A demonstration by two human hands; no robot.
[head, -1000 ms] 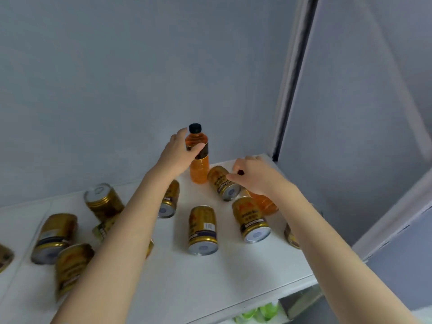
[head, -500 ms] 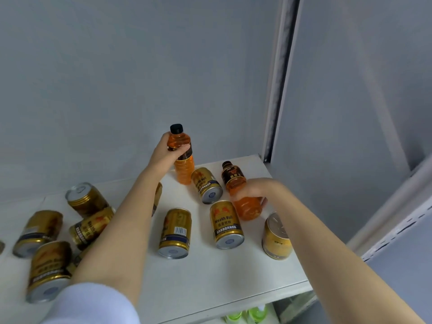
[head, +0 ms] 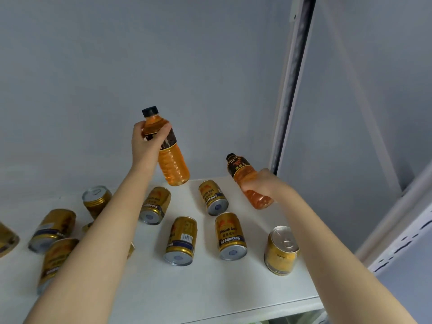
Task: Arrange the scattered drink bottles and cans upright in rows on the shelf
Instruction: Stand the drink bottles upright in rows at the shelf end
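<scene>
Gripping one orange bottle (head: 171,157) in the left hand (head: 145,146), another bottle (head: 247,181) in the right hand (head: 264,185), both tilted above the white shelf (head: 210,291), gold cans (head: 181,240) scattered below.

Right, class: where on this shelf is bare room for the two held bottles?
Bare: the front strip of the shelf, before the barcode can; the back strip left of the rear upright can. Crowded: lying cans at the left end.

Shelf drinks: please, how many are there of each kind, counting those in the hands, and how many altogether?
Orange bottles: 2, one in the left hand, one in the right hand.
Gold cans: at least 10; gold bits on either side of the left forearm may be 1 can or 2.
Total: at least 12.
</scene>
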